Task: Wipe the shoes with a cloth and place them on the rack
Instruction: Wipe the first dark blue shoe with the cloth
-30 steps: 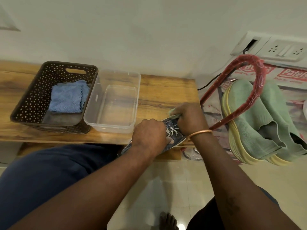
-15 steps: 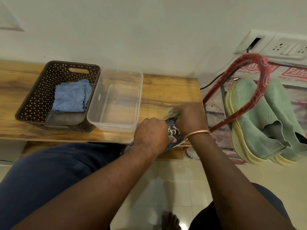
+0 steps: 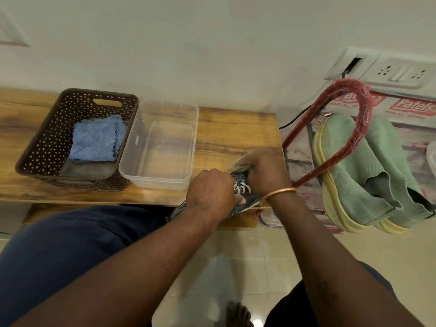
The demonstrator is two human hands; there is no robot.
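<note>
Dark shoe: a dark blue patterned shoe with white laces (image 3: 249, 199) is lying between the two hands. It is sitting on the near right corner of the wooden table (image 3: 224, 128), with its heel end hanging over the edge towards the person.
Left hand: the left hand (image 3: 210, 192) is gripping the shoe from above at its middle, fingers curled round it.
Right hand: the right hand (image 3: 266, 171), wearing a copper-coloured bangle (image 3: 279, 192) at the wrist, is clutching a crumpled pale green cloth (image 3: 240, 165) and pressing it on the shoe's toe end.
Just left of the hands: a clear rectangular plastic tub (image 3: 153, 182) is sitting on the table.
Further left: a dark brown perforated plastic basket (image 3: 70, 95), just beside the tub, is holding a folded light blue fluffy cloth (image 3: 96, 140).
Right of the hands: a red-wrapped metal rack frame (image 3: 363, 119) is standing just beside the table end. It is carrying a pair of pale green knitted shoes with yellow soles (image 3: 377, 173), partly behind its red loop.
Beyond the rack: a white wall socket plate (image 3: 401, 72) is showing on the wall.
Below the hands: a bare foot (image 3: 238, 312) is resting on the cream tiled floor (image 3: 259, 256).
</note>
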